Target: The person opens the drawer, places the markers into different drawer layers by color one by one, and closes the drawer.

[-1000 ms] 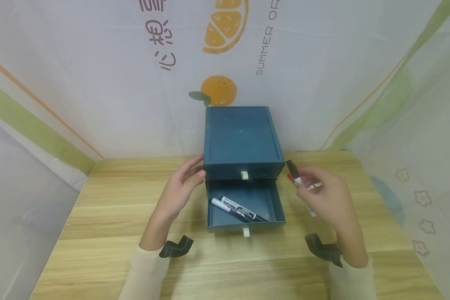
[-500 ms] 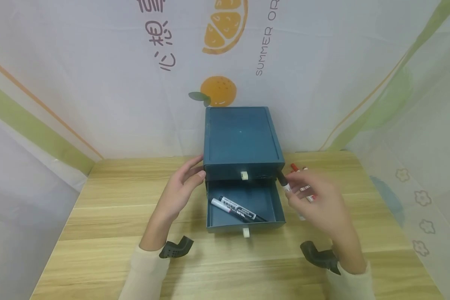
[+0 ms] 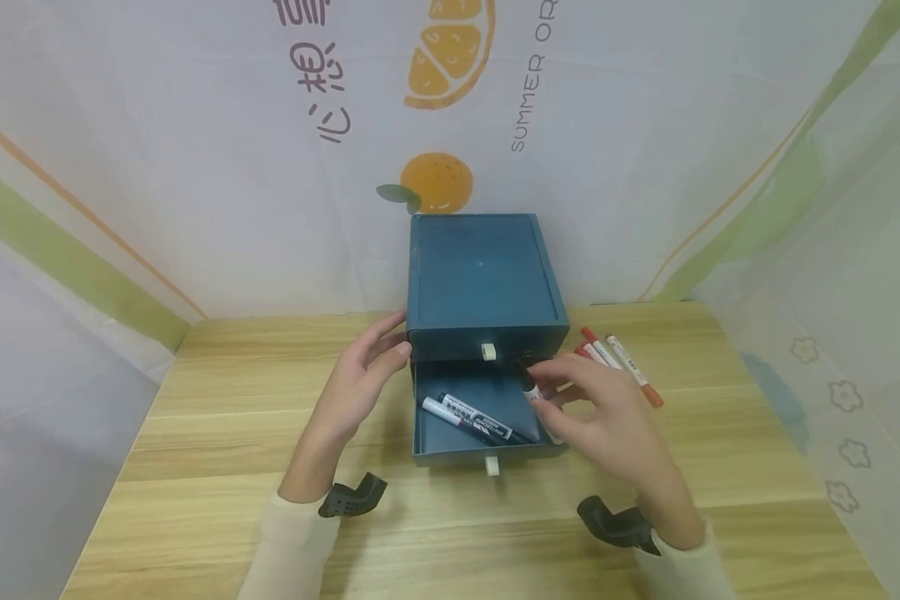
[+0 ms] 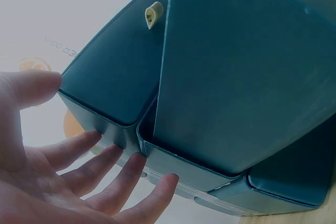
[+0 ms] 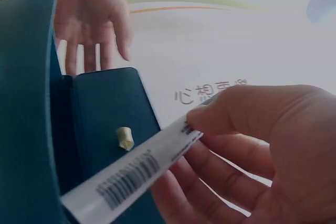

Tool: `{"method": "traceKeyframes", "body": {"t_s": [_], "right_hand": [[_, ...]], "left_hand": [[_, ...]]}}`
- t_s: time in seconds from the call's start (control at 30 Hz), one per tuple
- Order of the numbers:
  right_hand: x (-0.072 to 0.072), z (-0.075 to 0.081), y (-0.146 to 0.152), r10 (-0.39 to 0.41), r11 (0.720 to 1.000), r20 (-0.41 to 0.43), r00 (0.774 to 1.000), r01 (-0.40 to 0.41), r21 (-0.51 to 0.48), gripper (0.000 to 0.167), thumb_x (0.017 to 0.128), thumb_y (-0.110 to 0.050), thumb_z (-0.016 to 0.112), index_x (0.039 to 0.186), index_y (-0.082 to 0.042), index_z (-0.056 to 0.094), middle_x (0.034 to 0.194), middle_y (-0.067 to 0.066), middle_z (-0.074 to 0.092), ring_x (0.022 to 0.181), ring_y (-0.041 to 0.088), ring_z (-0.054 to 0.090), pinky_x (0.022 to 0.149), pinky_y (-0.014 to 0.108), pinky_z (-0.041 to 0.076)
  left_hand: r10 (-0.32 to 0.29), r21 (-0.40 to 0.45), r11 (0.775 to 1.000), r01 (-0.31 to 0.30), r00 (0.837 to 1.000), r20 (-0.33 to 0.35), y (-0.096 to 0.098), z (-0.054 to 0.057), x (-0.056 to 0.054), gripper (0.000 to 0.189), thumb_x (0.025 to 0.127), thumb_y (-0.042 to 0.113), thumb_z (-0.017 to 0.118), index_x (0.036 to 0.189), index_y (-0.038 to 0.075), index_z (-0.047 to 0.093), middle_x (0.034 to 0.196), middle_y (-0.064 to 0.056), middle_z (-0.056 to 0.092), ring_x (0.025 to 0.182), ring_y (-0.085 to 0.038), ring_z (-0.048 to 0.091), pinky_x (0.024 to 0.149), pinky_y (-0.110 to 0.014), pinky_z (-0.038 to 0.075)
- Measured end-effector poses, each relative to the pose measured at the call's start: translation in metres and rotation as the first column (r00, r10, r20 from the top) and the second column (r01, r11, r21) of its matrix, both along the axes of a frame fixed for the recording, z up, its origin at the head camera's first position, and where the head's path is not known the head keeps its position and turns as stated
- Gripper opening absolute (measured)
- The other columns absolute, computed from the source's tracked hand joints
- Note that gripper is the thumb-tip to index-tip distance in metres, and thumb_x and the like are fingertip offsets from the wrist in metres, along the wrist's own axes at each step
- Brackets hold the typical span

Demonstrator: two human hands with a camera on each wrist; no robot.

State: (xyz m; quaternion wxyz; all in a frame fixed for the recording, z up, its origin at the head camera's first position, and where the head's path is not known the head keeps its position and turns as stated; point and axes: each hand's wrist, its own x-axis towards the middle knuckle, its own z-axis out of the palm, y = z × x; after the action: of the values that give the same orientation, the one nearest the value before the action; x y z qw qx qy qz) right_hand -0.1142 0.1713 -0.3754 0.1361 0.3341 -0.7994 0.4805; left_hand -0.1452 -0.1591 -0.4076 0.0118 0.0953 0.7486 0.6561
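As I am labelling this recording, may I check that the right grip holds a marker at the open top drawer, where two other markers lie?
Not quite: the top drawer is shut. The head view shows the open drawer directly beneath it. The right grip does hold a marker there, and two other markers lie inside.

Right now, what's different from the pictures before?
The right hand moved left, carrying a black-capped marker from beside the drawer unit to over the open drawer; it still holds it. More pens on the table now show. The left hand, drawer unit and two markers in the drawer stayed put.
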Motion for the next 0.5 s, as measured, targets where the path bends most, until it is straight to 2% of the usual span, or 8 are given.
{"method": "traceKeyframes", "body": {"t_s": [0.1, 0.27, 0.4, 0.5], "right_hand": [[-0.002, -0.002, -0.003, -0.008, 1.000, 0.007, 1.000, 0.008, 0.016, 0.039, 0.086, 0.015, 0.082, 0.121, -0.002, 0.077, 0.109, 0.005, 0.079, 0.087, 0.015, 0.076, 0.078, 0.024, 0.065], [-0.003, -0.005, -0.004, -0.028, 0.999, 0.015, 1.000, 0.027, 0.032, 0.039, 0.085, 0.015, 0.083, 0.120, -0.001, 0.077, 0.110, 0.005, 0.079, 0.090, 0.017, 0.076, 0.078, 0.026, 0.066], [-0.005, -0.006, -0.008, -0.064, 0.991, 0.034, 0.997, 0.060, 0.117, 0.036, 0.087, 0.011, 0.085, 0.120, -0.002, 0.077, 0.110, 0.004, 0.079, 0.089, 0.014, 0.076, 0.078, 0.031, 0.067], [-0.006, -0.009, -0.012, -0.106, 0.975, 0.045, 0.993, 0.095, 0.198, 0.033, 0.090, 0.005, 0.086, 0.120, -0.003, 0.077, 0.108, 0.004, 0.079, 0.086, 0.012, 0.076, 0.076, 0.032, 0.067]], "left_hand": [[0.000, -0.001, 1.000, 0.000, 1.000, 0.000, 0.000, -0.001, 0.000, 0.058, 0.113, 0.019, 0.062, 0.166, 0.005, 0.046, 0.166, -0.017, 0.051, 0.149, -0.038, 0.053, 0.121, -0.061, 0.045], [0.004, -0.013, 1.000, -0.004, 1.000, 0.006, 0.000, 0.000, 0.001, 0.058, 0.113, 0.019, 0.062, 0.167, 0.006, 0.046, 0.166, -0.016, 0.051, 0.150, -0.037, 0.053, 0.121, -0.060, 0.045], [0.008, -0.017, 1.000, -0.007, 1.000, 0.011, 0.000, 0.001, 0.001, 0.058, 0.113, 0.020, 0.062, 0.167, 0.006, 0.046, 0.165, -0.017, 0.051, 0.150, -0.038, 0.053, 0.121, -0.061, 0.045], [0.005, -0.012, 1.000, -0.005, 1.000, 0.008, 0.000, 0.000, 0.000, 0.058, 0.113, 0.020, 0.063, 0.167, 0.006, 0.046, 0.166, -0.017, 0.051, 0.150, -0.038, 0.053, 0.121, -0.061, 0.045]]}}
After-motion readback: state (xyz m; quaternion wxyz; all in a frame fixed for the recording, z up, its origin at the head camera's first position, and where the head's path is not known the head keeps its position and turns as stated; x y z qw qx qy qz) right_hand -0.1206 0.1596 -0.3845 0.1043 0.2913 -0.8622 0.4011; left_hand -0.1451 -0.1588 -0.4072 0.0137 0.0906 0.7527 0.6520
